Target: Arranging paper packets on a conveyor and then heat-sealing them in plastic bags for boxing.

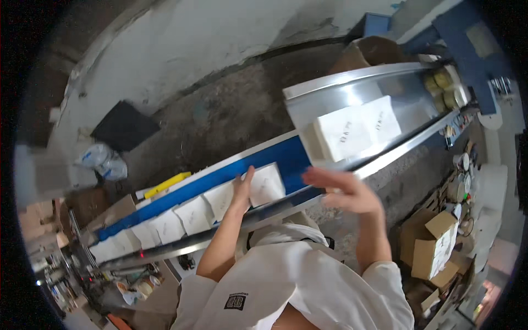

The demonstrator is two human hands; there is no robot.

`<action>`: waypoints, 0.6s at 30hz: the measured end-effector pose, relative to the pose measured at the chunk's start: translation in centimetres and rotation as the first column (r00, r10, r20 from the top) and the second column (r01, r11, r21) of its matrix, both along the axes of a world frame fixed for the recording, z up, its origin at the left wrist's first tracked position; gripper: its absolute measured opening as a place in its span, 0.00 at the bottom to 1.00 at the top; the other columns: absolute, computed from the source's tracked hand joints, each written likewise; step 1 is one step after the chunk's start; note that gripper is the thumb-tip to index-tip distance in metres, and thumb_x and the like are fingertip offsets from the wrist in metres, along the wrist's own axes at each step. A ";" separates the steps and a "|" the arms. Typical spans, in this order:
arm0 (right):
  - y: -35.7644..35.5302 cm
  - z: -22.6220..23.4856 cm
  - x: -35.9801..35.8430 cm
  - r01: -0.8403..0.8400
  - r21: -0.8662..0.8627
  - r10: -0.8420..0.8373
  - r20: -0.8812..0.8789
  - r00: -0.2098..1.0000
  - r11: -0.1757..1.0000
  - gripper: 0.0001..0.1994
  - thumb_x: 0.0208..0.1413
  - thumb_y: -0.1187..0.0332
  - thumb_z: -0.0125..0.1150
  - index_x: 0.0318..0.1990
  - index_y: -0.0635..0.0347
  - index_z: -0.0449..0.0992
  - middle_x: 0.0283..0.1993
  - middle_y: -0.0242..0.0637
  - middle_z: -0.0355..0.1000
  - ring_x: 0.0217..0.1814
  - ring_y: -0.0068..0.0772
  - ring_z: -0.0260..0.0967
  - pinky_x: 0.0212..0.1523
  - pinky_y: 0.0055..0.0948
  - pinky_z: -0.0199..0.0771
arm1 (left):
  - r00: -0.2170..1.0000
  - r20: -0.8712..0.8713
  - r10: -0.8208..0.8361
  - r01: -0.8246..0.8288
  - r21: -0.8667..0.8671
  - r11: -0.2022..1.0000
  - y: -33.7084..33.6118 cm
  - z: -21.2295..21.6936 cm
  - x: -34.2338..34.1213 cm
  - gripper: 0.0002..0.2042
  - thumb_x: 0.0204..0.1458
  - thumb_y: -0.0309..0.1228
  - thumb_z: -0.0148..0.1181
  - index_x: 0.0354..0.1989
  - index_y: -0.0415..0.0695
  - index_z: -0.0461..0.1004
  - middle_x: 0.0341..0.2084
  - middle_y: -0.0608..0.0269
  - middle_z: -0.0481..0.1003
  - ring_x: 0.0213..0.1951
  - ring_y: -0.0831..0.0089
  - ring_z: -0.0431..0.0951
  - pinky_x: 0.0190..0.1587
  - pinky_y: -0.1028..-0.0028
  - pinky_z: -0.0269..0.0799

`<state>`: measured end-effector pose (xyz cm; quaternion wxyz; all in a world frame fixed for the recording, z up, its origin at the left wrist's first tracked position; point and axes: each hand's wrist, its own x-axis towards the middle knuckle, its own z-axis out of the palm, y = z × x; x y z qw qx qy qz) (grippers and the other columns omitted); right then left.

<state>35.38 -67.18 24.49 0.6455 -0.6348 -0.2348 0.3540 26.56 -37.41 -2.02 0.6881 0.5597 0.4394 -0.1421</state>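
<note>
A row of white packages with small dark print lies along a blue conveyor belt (298, 156). My left hand (242, 191) reaches in between two of them, fingers stretched, against the left side of the nearest white package (267, 185). Some of its fingers are hidden by the packages. Over the belt's near edge, right of that package and apart from it, my right hand (345, 190) is held with fingers stretched out. It is slightly blurred and holds nothing. Two more white packages (358, 127) sit side by side on the metal table (410, 113) at the belt's right end.
Rolls of yellowish material (440, 88) stand at the far end of the metal table. A yellow strip (168, 185) lies along the belt's far rail. Open cardboard boxes (432, 242) are on the floor at right. A dark flat sheet (124, 125) lies beyond the belt at left.
</note>
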 end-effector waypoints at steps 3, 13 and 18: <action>-7.7 3.9 3.7 0.662 -0.040 -0.638 0.229 0.735 0.749 0.24 0.57 0.62 0.64 0.58 0.66 0.72 0.54 0.44 0.75 0.57 0.33 0.71 0.57 0.30 0.69 | 0.955 0.265 -0.131 0.009 0.419 0.908 -2.6 10.4 2.0 0.49 0.53 0.55 0.61 0.71 0.34 0.42 0.70 0.39 0.47 0.71 0.55 0.49 0.68 0.64 0.50; -19.2 -9.0 14.9 0.551 -0.474 -0.455 0.311 0.835 0.687 0.35 0.60 0.51 0.61 0.66 0.68 0.62 0.59 0.46 0.69 0.60 0.34 0.65 0.61 0.31 0.62 | 0.919 0.362 -0.158 0.327 -0.473 0.818 -13.7 14.6 10.4 0.34 0.54 0.56 0.60 0.61 0.45 0.65 0.54 0.62 0.71 0.58 0.68 0.69 0.62 0.60 0.61; -12.3 -3.5 11.8 0.401 -0.475 -0.320 0.245 0.915 0.783 0.34 0.58 0.53 0.62 0.67 0.63 0.61 0.58 0.51 0.70 0.60 0.38 0.67 0.61 0.32 0.63 | 0.954 0.301 -0.001 0.161 -0.507 0.847 -12.9 15.1 9.9 0.28 0.55 0.43 0.65 0.57 0.35 0.68 0.50 0.58 0.75 0.52 0.69 0.76 0.53 0.70 0.72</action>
